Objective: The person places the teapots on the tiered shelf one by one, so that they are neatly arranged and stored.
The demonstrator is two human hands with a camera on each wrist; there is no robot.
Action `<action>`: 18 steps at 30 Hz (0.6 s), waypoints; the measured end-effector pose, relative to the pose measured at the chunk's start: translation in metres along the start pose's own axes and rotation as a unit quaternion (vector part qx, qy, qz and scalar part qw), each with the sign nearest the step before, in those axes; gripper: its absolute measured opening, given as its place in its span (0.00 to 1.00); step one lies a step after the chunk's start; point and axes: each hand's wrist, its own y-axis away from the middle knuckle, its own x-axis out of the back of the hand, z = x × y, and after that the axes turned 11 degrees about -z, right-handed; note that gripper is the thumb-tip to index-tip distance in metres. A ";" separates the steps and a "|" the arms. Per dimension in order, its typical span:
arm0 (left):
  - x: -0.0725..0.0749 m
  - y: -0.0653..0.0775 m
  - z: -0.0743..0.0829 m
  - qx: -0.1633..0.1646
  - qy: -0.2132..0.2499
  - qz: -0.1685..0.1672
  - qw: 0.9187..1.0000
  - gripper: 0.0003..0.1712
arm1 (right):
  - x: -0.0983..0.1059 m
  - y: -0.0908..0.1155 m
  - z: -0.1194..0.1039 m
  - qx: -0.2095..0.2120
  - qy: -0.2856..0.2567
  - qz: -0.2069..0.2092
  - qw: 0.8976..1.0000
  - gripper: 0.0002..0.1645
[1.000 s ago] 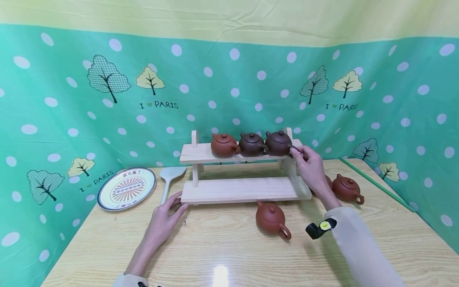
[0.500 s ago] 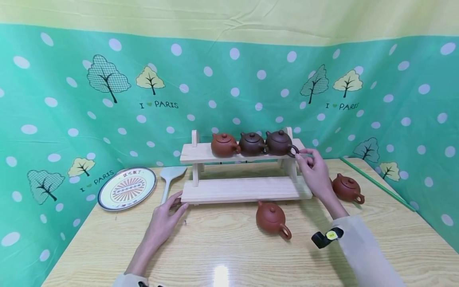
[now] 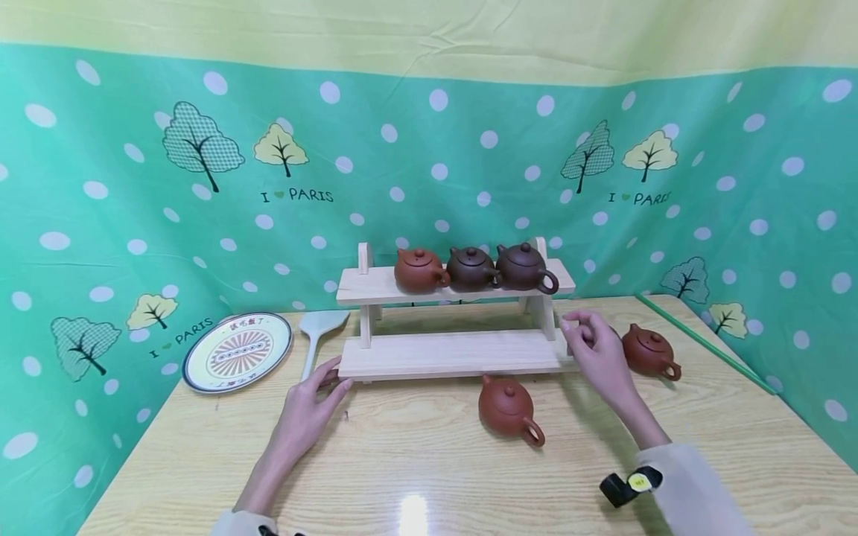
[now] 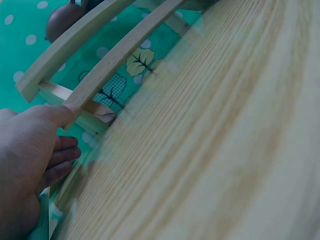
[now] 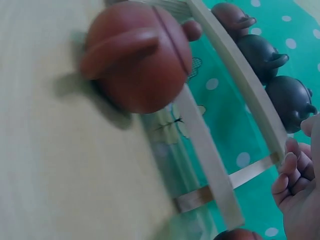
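A two-tier wooden shelf (image 3: pixel 462 351) stands on the table. On its upper board sit a reddish-brown teapot (image 3: pixel 418 271), a dark teapot (image 3: pixel 472 269) and another dark teapot (image 3: pixel 521 267) in a row, handles to the right. My left hand (image 3: pixel 310 413) holds the lower board's left end, with the thumb (image 4: pixel 57 115) on it and other fingers below. Beside the lower board's right end, my right hand (image 3: pixel 599 357) has loosely curled fingers and nothing in them. A red teapot (image 3: pixel 507 408) rests in front of the shelf; another, mostly hidden, is behind my right hand.
Farther right lies one more red teapot (image 3: pixel 649 351), with a green stick (image 3: pixel 704 343) beyond it. A decorated plate (image 3: pixel 237 353) and a pale spatula (image 3: pixel 320 327) are to the shelf's left. Polka-dot cloth (image 3: pixel 429 164) hangs behind the table.
My right hand has let go of the rightmost dark teapot's handle and moved down beside the lower board. My left hand and the teapots have stayed in place.
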 end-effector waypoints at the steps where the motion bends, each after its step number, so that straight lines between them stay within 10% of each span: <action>1: 0.000 0.000 0.000 0.001 0.001 0.000 1.000 0.29 | -0.001 0.003 0.001 -0.003 0.005 -0.003 1.000 0.18; 18: 0.000 -0.001 0.000 0.004 0.003 -0.002 1.000 0.30 | -0.019 0.052 0.006 -0.005 -0.003 -0.039 0.999 0.08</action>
